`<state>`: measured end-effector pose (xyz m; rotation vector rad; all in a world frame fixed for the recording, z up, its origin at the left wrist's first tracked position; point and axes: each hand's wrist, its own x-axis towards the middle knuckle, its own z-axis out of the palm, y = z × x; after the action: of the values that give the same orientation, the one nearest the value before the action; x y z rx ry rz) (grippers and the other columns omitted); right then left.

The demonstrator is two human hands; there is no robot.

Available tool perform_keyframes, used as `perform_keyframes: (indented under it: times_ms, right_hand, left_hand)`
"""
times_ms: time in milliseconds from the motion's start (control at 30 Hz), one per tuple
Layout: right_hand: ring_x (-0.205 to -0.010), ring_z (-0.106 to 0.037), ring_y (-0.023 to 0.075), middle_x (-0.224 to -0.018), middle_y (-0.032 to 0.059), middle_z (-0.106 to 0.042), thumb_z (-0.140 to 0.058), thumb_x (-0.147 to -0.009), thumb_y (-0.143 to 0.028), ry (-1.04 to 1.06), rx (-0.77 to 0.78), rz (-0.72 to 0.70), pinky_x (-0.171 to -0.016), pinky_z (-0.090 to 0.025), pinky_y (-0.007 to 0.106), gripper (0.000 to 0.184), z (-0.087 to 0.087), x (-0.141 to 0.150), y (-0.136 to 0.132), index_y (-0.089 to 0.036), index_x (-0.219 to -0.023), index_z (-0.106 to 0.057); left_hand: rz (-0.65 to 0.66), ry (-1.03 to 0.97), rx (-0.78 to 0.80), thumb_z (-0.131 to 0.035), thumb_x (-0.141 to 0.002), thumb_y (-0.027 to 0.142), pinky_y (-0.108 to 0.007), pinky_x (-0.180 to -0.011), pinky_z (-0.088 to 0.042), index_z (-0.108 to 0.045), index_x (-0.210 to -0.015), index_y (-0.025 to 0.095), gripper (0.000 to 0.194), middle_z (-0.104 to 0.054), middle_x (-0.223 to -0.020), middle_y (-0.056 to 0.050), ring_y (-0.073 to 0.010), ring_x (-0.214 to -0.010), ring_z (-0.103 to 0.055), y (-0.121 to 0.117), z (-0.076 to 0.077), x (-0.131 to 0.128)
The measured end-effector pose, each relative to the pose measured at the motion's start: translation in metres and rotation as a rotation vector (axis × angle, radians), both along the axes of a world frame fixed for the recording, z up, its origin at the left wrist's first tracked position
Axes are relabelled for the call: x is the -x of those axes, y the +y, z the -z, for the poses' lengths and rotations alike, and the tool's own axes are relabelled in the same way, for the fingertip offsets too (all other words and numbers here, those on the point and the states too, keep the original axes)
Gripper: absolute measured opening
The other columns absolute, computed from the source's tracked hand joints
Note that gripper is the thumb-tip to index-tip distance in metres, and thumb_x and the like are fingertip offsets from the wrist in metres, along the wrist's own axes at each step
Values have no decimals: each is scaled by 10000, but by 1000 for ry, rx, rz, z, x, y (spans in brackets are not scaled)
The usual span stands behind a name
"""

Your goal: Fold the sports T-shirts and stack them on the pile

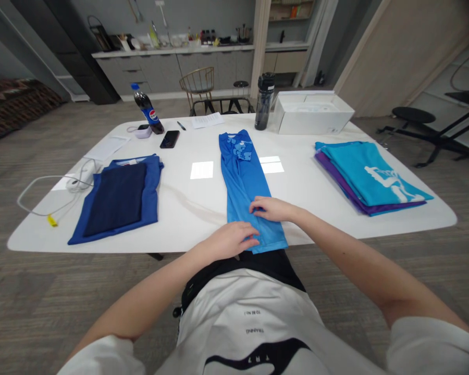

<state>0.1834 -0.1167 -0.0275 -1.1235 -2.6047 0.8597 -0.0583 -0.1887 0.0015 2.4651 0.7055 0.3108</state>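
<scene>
A blue shirt, folded into a long narrow strip with a lighter pattern at its far end, lies lengthwise in front of me. Its near end reaches the table's front edge. My left hand rests on the near left part of the cloth, fingers loosely bent and thumb apart. Slightly farther up, my right hand touches the shirt near its right edge, fingers curved with a gap to the thumb. Neither hand visibly grips the fabric.
On the white table, folded dark blue clothes lie left, turquoise and purple ones right. Farther back are a cola bottle, a phone, a black tumbler and a white box. A cable overhangs the left edge.
</scene>
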Motion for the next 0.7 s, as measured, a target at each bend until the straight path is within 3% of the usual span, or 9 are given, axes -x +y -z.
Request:
perform_keyframes:
  times_ms: [167,267,400,533,633,700]
  right_hand:
    - [-863,-625,191,-1050,63,-661,-644,-955,-292,15,-62,-4,-806,-469,308,245,7,-17,-30,-233,-1182,-715]
    - [-941,-642,218,-1051,74,-675,-645,-965,-368,12,-116,-15,-844,-462,326,275,9,-22,-42,-240,-1196,-720]
    - [-996,-638,235,-1042,76,-674,-636,-969,-392,-9,-157,11,-873,-442,346,287,12,-18,-46,-261,-1207,-728]
    - [-993,-628,230,-1029,74,-677,-595,-956,-239,45,-125,0,-901,-443,359,297,9,-19,-50,-268,-1215,-740]
    - [-981,-628,214,-1040,66,-690,-533,-884,-67,120,-68,-24,-930,-446,360,364,4,-36,-54,-252,-1067,-788]
    - [-979,-626,213,-1052,62,-687,-537,-864,-43,98,-41,-25,-935,-446,366,362,0,-51,-58,-261,-974,-803]
  left_hand:
    - [57,20,-35,-465,-900,35,-319,-1033,-481,-664,-1252,231,450,-666,-1255,-71,-191,-1158,-618,12,19,50]
    - [121,100,-112,-509,-908,62,-348,-1028,-457,-691,-1171,223,357,-679,-1195,-79,-211,-1131,-616,10,25,64]
    - [115,160,-166,-511,-987,167,-361,-975,-426,-689,-1056,222,198,-700,-1007,-61,-204,-1027,-626,4,29,63]
    - [80,137,-171,-495,-1007,198,-381,-1001,-398,-691,-1074,231,210,-707,-1028,-59,-195,-1016,-626,0,28,67]
    - [50,66,-164,-491,-989,163,-387,-1039,-410,-705,-1090,238,249,-701,-1124,-71,-200,-1101,-613,1,27,71]
    - [44,11,-159,-491,-981,147,-391,-1078,-414,-704,-1123,242,273,-689,-1212,-79,-203,-1183,-596,3,29,71]
